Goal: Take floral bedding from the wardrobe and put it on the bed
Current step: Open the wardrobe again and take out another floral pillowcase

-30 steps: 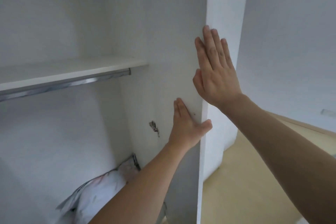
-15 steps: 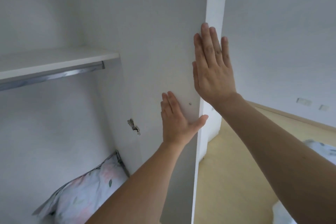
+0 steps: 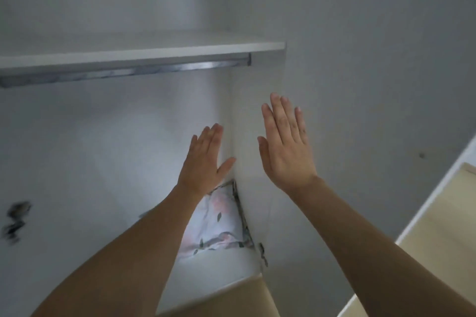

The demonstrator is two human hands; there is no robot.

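The white wardrobe stands open in front of me. Floral bedding, white with pink flowers and green leaves, lies in its bottom right corner, partly hidden behind my left forearm. My left hand is raised inside the opening with straight fingers, holding nothing. My right hand is also raised flat, fingers straight, in front of the open door panel; whether it touches the panel I cannot tell. The bed is out of view.
A white shelf with a metal hanging rail under it crosses the wardrobe above my hands. A dark hinge shows on the left side. Light wooden floor lies to the lower right.
Both hands have come off the door's edge, and the door has swung wide to the right. The view has turned left into the wardrobe, showing more of the bedding.
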